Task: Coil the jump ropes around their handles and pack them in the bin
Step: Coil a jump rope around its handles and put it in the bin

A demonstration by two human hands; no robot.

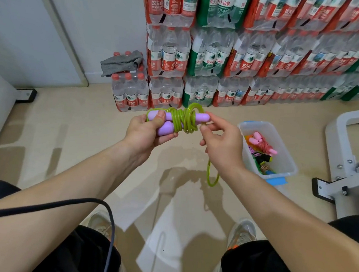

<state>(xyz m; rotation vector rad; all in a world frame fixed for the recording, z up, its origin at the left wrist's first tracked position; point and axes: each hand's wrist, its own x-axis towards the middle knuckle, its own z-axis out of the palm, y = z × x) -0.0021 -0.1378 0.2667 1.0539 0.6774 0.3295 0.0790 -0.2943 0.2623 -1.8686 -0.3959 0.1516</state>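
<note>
Head view: left hand (144,131) curls round two smooth lilac handles (201,117), thumb on top; right hand (221,143) pinches the glossy green rope (186,120), its last loop dangling below that wrist. Best to keep tension and lay the final turns tight beside the coil. Beyond the right hand, the clear bin (288,166) holds coiled ropes (261,145)

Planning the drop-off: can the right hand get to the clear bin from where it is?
Probably yes. The clear bin stands open-topped on the floor just beside the right hand, with nothing between them, though that hand is pinching the green rope.
</note>
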